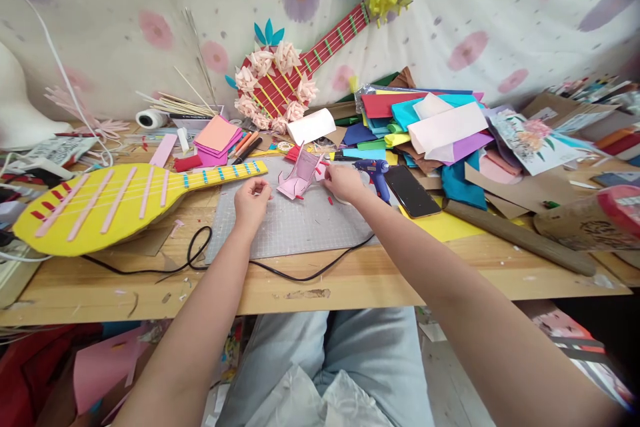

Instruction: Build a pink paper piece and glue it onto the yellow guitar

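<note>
A small folded shape of pink paper, chair-like with red bits, stands tilted on the grey cutting mat. My right hand is at its right side, its fingertips pinched on a small pink and red paper piece next to the shape. Whether that piece is joined to the shape I cannot tell. To the left of the shape, apart from it, my left hand hovers over the mat's edge with thumb and fingers pinched together; anything between them is too small to make out. Just right of my right hand is a blue glue gun.
A yellow paper lute lies at left; a red flower-trimmed one leans at the back. A black phone, stacked coloured paper and a brown stick lie at right. A black cord crosses the front.
</note>
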`<state>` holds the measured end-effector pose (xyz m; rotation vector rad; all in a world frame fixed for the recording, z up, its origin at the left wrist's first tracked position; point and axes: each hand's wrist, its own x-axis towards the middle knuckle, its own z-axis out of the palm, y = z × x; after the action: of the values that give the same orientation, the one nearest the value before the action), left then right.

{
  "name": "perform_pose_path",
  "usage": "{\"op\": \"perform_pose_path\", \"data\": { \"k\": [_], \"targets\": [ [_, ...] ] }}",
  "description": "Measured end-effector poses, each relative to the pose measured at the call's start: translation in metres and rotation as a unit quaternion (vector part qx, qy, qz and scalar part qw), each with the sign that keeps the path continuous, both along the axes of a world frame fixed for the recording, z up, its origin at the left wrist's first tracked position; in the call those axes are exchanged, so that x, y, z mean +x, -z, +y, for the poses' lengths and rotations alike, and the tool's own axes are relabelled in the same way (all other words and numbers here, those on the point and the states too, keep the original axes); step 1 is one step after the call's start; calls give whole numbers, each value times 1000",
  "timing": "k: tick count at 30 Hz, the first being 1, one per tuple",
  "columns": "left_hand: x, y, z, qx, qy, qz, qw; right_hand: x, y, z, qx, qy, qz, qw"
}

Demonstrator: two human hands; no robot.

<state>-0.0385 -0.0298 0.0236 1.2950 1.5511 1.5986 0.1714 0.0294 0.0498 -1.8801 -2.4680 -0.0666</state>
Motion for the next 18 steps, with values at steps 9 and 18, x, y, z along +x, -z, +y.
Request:
{"op": "perform_pose_path", "data": {
  "k": [9,18],
  "targets": [
    [-2,4,2,-4,5,6,1000,-3,16,13,21,95,44,994],
    [-3,3,0,-6,5,2,1000,9,18,20,37,120,64,990]
  ]
}}
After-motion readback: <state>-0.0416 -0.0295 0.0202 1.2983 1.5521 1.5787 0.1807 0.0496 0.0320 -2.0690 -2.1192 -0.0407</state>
